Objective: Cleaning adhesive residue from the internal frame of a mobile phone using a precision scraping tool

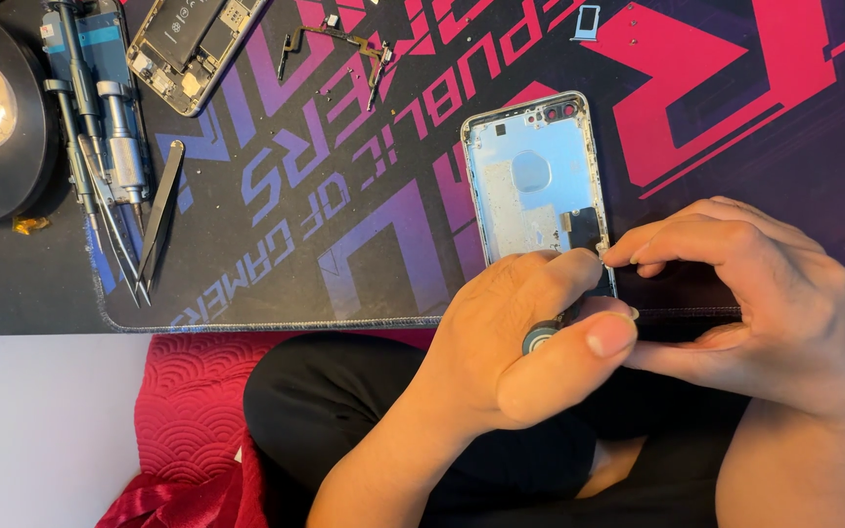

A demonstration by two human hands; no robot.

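Together, our left hand (515, 342) pinches a screwdriver (543, 335) and our right hand (755, 293) pinches the near edge of the empty phone shell (537, 186); tweezers (161, 210) and a gutted phone (193, 44) lie far left of it.

We see a dark desk mat (364, 205) with large pink and purple graphics covering the work surface. Below its edge, we note a pale floor area (41, 430) at left and a red patterned cushion (193, 411) beside it. Lighting is even.
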